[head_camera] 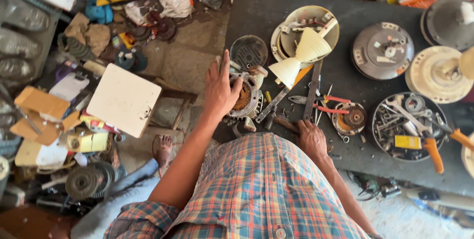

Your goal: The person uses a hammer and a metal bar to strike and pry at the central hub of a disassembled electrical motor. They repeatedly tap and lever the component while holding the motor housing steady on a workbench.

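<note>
Left hand (220, 89) open, fingers spread, palm pressing motor stator (244, 96) to steady it on bench (256, 9); right hand (310, 138) closed round hammer (272, 105) handle, head beside stator.

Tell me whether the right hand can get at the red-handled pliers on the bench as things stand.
Probably yes. The right hand rests at the bench's near edge, gripping a hammer handle, and the red-handled pliers lie just beyond it with nothing piled on top. It would have to let go of the handle first.
</note>
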